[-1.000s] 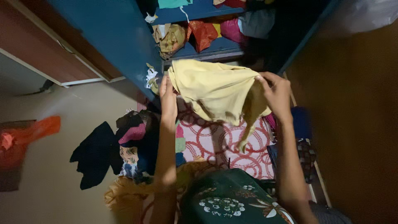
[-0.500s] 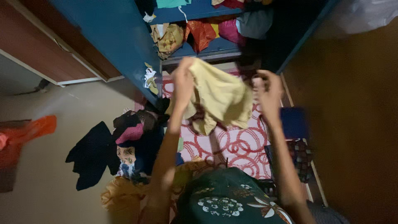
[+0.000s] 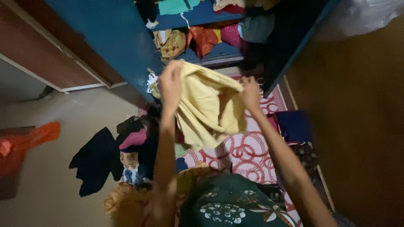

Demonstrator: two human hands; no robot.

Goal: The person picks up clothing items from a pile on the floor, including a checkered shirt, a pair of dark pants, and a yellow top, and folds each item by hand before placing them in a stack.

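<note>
I hold a pale yellow garment [image 3: 208, 107] up in the air with both hands, in front of an open blue cupboard [image 3: 118, 38]. My left hand [image 3: 170, 80] grips its upper left edge, raised higher. My right hand [image 3: 249, 92] pinches the right edge. The cloth hangs folded and bunched between them, its lower part drooping over a pink mat with red circles [image 3: 246, 151].
The cupboard shelves [image 3: 206, 50] hold crumpled clothes in orange, pink, grey and tan. A heap of dark and patterned clothes [image 3: 130, 151] lies on the floor at left, a dark blue folded item [image 3: 294, 126] at right. An orange bag [image 3: 29, 138] sits far left. A brown wall rises on the right.
The garment was spread wide a second ago; my hands have since come closer together and risen, and the cloth now hangs doubled between them. The view has tilted slightly.
</note>
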